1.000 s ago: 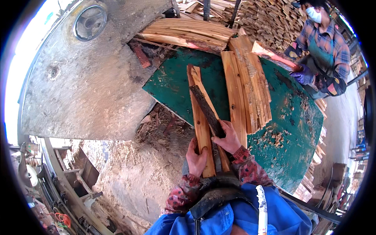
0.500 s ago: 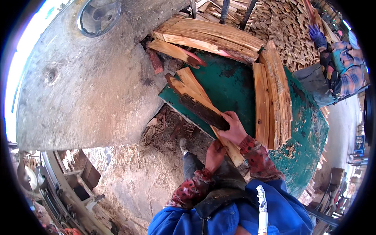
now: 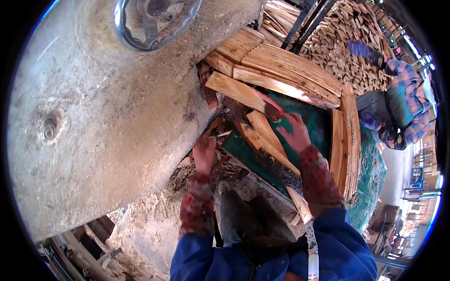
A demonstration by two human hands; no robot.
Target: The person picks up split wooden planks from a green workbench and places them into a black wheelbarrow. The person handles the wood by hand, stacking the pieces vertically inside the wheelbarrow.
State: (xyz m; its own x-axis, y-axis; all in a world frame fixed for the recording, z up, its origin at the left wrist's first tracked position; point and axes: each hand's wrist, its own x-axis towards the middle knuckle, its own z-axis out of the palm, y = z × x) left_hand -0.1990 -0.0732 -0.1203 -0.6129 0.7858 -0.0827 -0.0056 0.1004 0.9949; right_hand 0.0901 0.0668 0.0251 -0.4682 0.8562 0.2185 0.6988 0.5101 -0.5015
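Note:
My right hand (image 3: pixel 296 135) reaches over the green table, thumb and fingers apart, close to the dark, red-tinged end of a short wooden board (image 3: pixel 236 91). My left hand (image 3: pixel 203 153) is low at the gap beside the large worn metal plate, near brown bark scraps; its fingertips blur into them, so a grip cannot be made out. Between my hands, a light wooden slat (image 3: pixel 267 132) and a dark, bark-edged slat (image 3: pixel 276 164) lie slantwise on the green table (image 3: pixel 251 154). The pale end of a slat (image 3: pixel 300 204) juts over the near edge by my right forearm.
Stacked boards (image 3: pixel 290 68) line the table's far side; more boards (image 3: pixel 346 145) stand at its right. The worn plate (image 3: pixel 117 122) with a handwheel (image 3: pixel 157 21) fills the left. A co-worker in a plaid shirt (image 3: pixel 405 98) is at the right, near a big wood pile (image 3: pixel 342 44).
Both hands have let go of the slats, which now lie on the table. My left hand has moved left and up to the scraps, my right up toward the red-tinged board. The view has shifted.

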